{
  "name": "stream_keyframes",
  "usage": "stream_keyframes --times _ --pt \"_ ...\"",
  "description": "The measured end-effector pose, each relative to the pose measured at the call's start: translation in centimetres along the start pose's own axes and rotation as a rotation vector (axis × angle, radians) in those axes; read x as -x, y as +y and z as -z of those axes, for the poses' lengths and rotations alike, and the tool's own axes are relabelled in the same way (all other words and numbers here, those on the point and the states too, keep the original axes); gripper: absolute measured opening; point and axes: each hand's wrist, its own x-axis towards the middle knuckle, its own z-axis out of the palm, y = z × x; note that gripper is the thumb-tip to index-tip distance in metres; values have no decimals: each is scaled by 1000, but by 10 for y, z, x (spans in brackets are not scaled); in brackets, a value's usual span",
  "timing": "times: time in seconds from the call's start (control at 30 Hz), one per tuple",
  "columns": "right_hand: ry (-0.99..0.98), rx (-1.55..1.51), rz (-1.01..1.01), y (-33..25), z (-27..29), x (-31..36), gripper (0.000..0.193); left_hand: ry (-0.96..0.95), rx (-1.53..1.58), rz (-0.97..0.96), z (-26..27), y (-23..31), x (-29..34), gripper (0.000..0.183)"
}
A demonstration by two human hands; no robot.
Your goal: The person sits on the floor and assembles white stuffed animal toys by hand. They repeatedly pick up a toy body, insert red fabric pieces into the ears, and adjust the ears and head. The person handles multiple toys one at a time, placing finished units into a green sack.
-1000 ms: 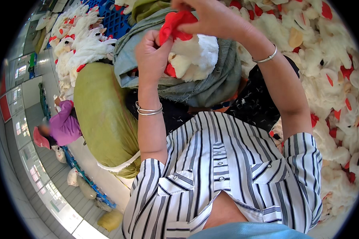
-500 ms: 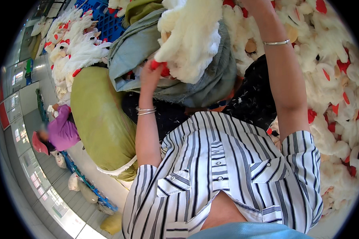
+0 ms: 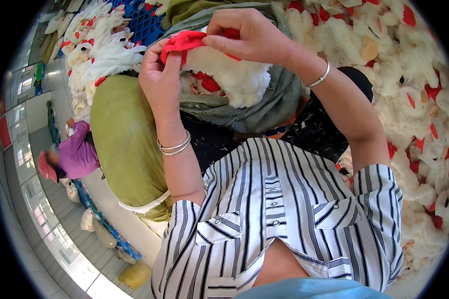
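Note:
Both hands are on a white fluffy plush toy skin with red fabric parts, above an open grey-green cloth sack at my lap. My left hand pinches the left end of its red fabric part between thumb and fingers. From the right, my right hand grips the same red part with thumb and fingertips closed. Inside the sack, below the hands, another red piece shows among pale fabric. The sack's far contents are hidden by the plush and my hands.
A full olive-green sack stands at my left. White and red plush skins are heaped at the right and far left, beside a blue plastic crate. A person in purple sits farther left.
My right hand has come down and inward from the top edge onto the red fabric. My left hand has shifted left and up. The white plush has dropped lower and turned.

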Motion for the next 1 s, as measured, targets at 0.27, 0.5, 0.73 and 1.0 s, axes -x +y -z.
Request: stream_keyframes --times 0.27,0.5,0.73,1.0 --pt "169 108 -16 8 -11 3 16 -86 -36 32 -14 2 7 19" --pt "99 126 -23 -2 -1 1 22 -68 -45 12 -19 2 5 20" --pt "139 175 5 6 -6 1 21 -82 -97 3 -20 -3 3 20" --pt "105 137 -9 16 -16 5 20 -106 -152 133 -17 -14 6 17"
